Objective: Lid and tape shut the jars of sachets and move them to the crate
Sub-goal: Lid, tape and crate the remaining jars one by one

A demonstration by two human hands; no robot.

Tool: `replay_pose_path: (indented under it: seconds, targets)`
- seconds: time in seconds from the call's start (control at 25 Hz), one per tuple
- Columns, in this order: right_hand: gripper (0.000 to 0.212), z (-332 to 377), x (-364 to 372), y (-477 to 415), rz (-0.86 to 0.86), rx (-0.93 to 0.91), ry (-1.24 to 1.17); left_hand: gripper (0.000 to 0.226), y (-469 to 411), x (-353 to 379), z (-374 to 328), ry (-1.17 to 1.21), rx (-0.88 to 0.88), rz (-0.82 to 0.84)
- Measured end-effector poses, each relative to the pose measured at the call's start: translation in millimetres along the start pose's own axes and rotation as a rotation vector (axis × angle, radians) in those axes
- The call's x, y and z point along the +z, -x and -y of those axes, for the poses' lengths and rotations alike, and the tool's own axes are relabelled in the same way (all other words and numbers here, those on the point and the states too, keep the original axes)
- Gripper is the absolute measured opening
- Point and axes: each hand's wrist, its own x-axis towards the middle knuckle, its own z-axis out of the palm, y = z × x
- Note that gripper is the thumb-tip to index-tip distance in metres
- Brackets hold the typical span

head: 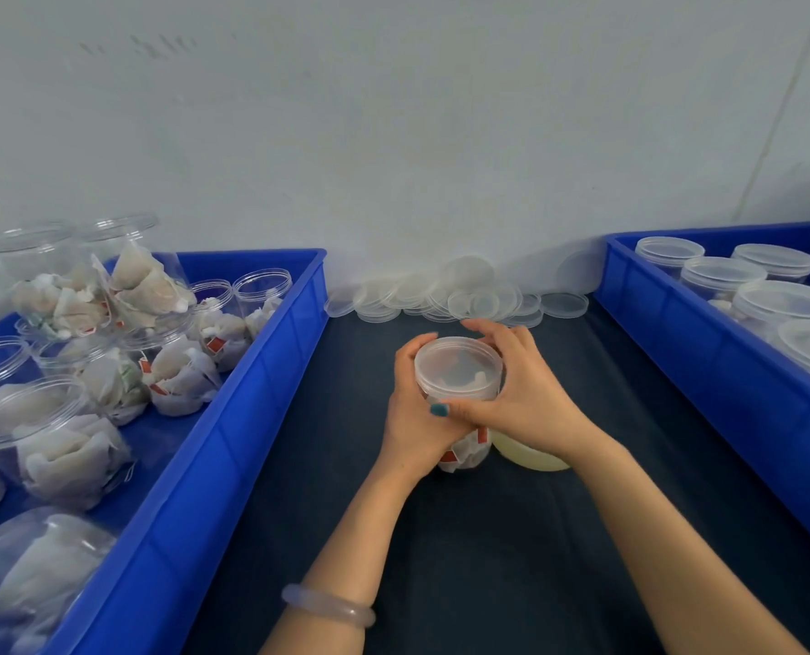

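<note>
Jar (464,456) is steadied by the left hand (415,418); its lid (457,366) is clasped by the right hand (528,399), presumably for seating.

Both arms are uncovered from the frame's lower edge to the wrists. The left forearm (346,527) wears a single bangle (327,605), a smooth, rounded ring, milky and half-translucent with a faint lilac tint, plain all the way round. The right forearm (653,522) and left hand (412,418) show only bare surface. On the right hand (530,399) the thumbnail (439,409) is painted solid teal; the other nails cannot be made out.
</note>
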Motion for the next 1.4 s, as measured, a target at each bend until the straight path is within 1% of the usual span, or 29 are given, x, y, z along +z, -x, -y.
replay_pose_path:
  seconds: [0.04,0.12,0.16,0.2,0.24,0.28,0.32,0.36,0.4,0.44,0.48,0.52,0.56,0.64,0.68,0.72,0.8,0.84,0.92,1.0,1.12,1.2,1.28,1.32,1.36,1.4]
  targets:
    - [0.099,-1.7,1.8,0.5,0.073,0.003,-0.056,0.087,0.1,0.1,-0.1,0.001,-0.002,-0.003]
    - [0.082,-4.2,-6.3,-0.6,0.249,0.026,-0.269,0.086,-0.2,0.1,-0.1,0.018,-0.014,-0.008]
    - [0.074,-4.0,-11.3,-0.9,0.253,0.016,-0.319,0.087,-0.3,0.1,-0.1,0.024,-0.022,-0.005]
    - [0.071,-4.2,-14.1,-1.5,0.204,0.004,-0.296,0.088,-0.3,0.0,-0.2,0.022,-0.027,-0.001]
    - [0.076,-4.6,-13.8,-2.6,0.117,-0.001,-0.213,0.088,-0.5,-0.4,-0.2,0.014,-0.027,0.002]
    - [0.086,-3.0,-11.3,-2.4,0.036,-0.004,-0.093,0.089,-0.6,-0.9,-0.1,0.005,-0.021,0.006]
    - [0.096,-1.0,-8.3,-1.0,0.01,-0.011,-0.011,0.089,-1.0,-1.0,0.1,-0.002,-0.013,0.011]
    - [0.103,-0.6,-5.7,0.7,0.049,-0.018,0.001,0.09,-1.1,-0.9,0.5,-0.005,-0.007,0.011]
    - [0.103,-1.9,-4.7,0.9,0.126,-0.008,-0.082,0.089,-1.2,-0.9,0.8,-0.002,-0.011,0.008]
    - [0.097,-3.0,-5.8,0.6,0.201,0.008,-0.199,0.088,-0.9,-0.8,0.4,0.008,-0.021,0.002]
    - [0.09,-3.7,-8.0,0.4,0.232,0.007,-0.281,0.088,-0.5,-0.6,-0.3,0.016,-0.03,-0.001]
    - [0.084,-4.9,-9.7,-0.4,0.212,-0.01,-0.291,0.088,-0.4,-0.4,-0.7,0.019,-0.035,0.0]
    - [0.084,-5.9,-10.5,-1.8,0.155,-0.027,-0.232,0.088,-0.2,-0.4,-1.0,0.015,-0.036,0.004]
    - [0.095,-3.9,-8.3,-2.1,0.022,-0.031,-0.055,0.09,0.0,-0.7,-2.0,0.004,-0.029,0.015]
    - [0.101,-2.8,-7.1,-1.3,0.015,-0.027,-0.028,0.09,-0.3,-0.8,-2.2,0.004,-0.027,0.02]
    - [0.104,-3.5,-5.8,-0.5,0.057,-0.023,-0.071,0.09,-0.8,-0.8,-1.9,0.007,-0.029,0.021]
    - [0.099,-6.7,-5.1,-0.6,0.163,-0.029,-0.18,0.088,-1.3,-1.1,-1.0,0.009,-0.033,0.024]
    - [0.095,-7.9,-5.6,-0.3,0.16,-0.045,-0.174,0.087,-1.2,-0.8,-0.7,0.008,-0.031,0.026]
    - [0.093,-7.8,-5.6,-1.6,0.083,-0.06,-0.124,0.087,-0.7,-0.5,-0.3,0.004,-0.021,0.023]
    - [0.093,-3.4,-3.6,-1.0,-0.004,-0.029,-0.08,0.087,-0.2,0.3,0.4,0.002,-0.015,0.012]
    - [0.093,-5.1,3.4,2.8,-0.072,-0.031,-0.03,0.084,-0.9,-0.8,1.7,-0.013,0.002,0.009]
    - [0.094,-9.3,0.4,3.8,-0.015,-0.032,-0.111,0.085,-1.7,-1.2,0.8,-0.023,0.013,0.021]
    - [0.088,-17.1,-12.3,4.2,0.126,0.033,-0.19,0.09,-1.4,-1.5,0.0,-0.02,0.011,0.02]
    - [0.081,-24.0,-21.2,6.0,0.189,0.072,-0.158,0.093,-1.0,-1.1,0.3,-0.016,0.016,0.01]
    - [0.073,-32.7,-30.0,8.9,0.233,0.123,-0.063,0.095,-1.3,-0.6,1.2,-0.015,0.026,-0.007]
    - [0.067,-42.8,-37.2,12.6,0.26,0.189,0.083,0.097,-1.6,-0.4,2.3,-0.016,0.035,-0.024]
